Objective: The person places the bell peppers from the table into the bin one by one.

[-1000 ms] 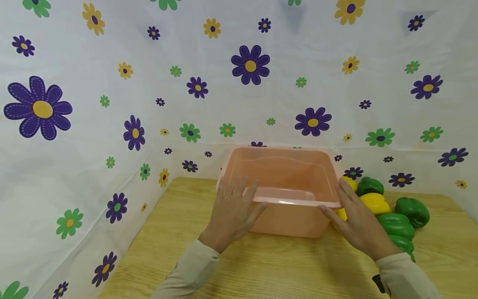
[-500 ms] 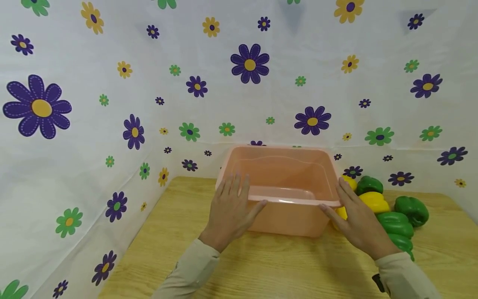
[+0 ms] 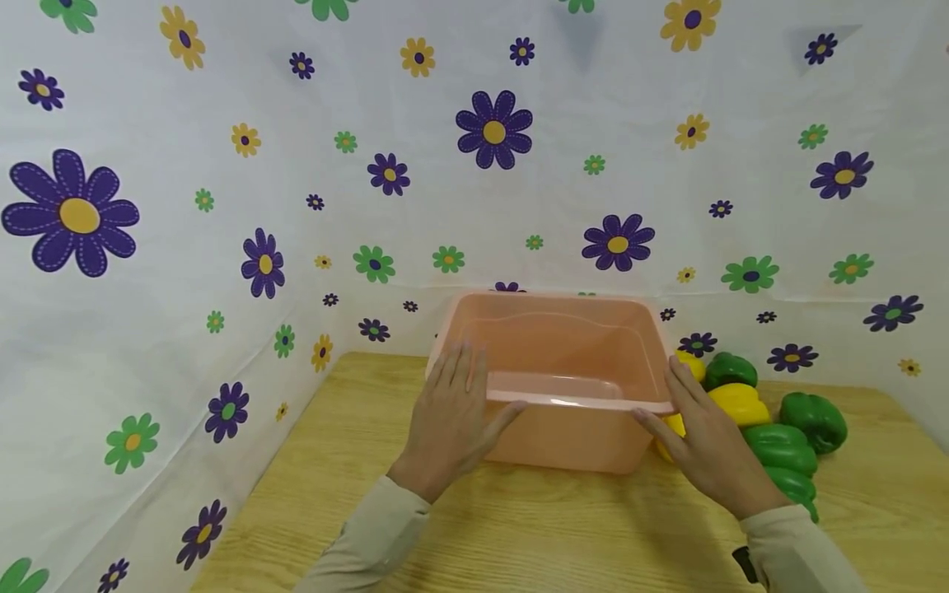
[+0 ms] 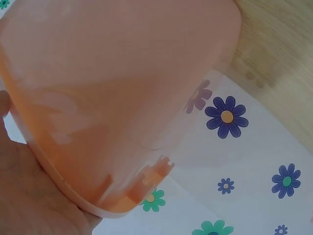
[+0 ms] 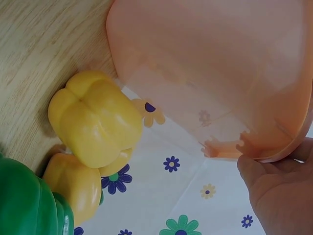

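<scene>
Many purple, green and yellow printed flowers (image 3: 493, 132) dot the white cloth backdrop (image 3: 474, 210) rising behind your light wood-grain table (image 3: 482, 535). Before you on that table stands the rectangular peach-coloured plastic tub (image 3: 563, 436), open side up. Your left hand (image 3: 446, 428) lies straight-fingered against its near left corner; your right hand (image 3: 712, 453) rests extended fingers at the near right corner, neither clenched. Right of the tub cluster glossy green bell peppers (image 3: 813, 422) and yellow bell peppers (image 3: 740, 403).
</scene>
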Available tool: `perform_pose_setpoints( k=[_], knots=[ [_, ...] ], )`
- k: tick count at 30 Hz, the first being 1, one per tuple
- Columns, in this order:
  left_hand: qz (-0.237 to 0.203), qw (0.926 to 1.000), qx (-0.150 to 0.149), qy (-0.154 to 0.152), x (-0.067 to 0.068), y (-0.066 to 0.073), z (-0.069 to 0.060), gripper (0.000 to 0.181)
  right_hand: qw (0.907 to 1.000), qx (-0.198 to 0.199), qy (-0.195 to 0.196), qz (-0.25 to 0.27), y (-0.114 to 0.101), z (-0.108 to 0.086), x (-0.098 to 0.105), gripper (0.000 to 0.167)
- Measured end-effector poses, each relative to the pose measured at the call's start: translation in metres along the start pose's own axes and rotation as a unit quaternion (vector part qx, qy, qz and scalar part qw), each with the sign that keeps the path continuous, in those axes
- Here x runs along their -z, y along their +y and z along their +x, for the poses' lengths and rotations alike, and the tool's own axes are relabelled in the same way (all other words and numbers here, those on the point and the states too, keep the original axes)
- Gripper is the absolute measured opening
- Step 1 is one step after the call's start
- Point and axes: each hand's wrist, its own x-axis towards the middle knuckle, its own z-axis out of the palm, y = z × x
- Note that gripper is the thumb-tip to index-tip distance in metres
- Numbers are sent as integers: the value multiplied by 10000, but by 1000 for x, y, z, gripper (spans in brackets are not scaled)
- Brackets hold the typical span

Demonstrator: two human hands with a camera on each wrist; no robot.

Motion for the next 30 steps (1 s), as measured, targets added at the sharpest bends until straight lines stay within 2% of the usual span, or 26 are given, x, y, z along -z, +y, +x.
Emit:
perform_pose_setpoints(
  k=[6, 14, 19, 22, 26, 30],
  knots=[
    [-40, 9999, 84, -67, 4, 0, 2, 97, 9999, -74, 80, -48, -2, 0, 0, 85],
    [-41, 10000, -8, -65, 4, 0, -2, 89, 9999, -106, 102, -15, -2, 0, -2, 86],
    [-48, 9998, -9, -218, 6, -3, -1, 89, 9999, -6, 108, 126, -4, 2, -1, 84],
    [-78, 9991, 30, -410, 7, -3, -1, 90, 9995, 45, 101, 288, -2, 3, 3, 84],
    [-104, 9977, 55, -661, 9, -2, -1, 90, 9981, 80, 448, 425, 7, -2, 12, 79],
    [-25, 9979, 14, -654, 10, -1, -1, 89, 9957, -180, 873, 256, 21, -11, 28, 72]
  ],
)
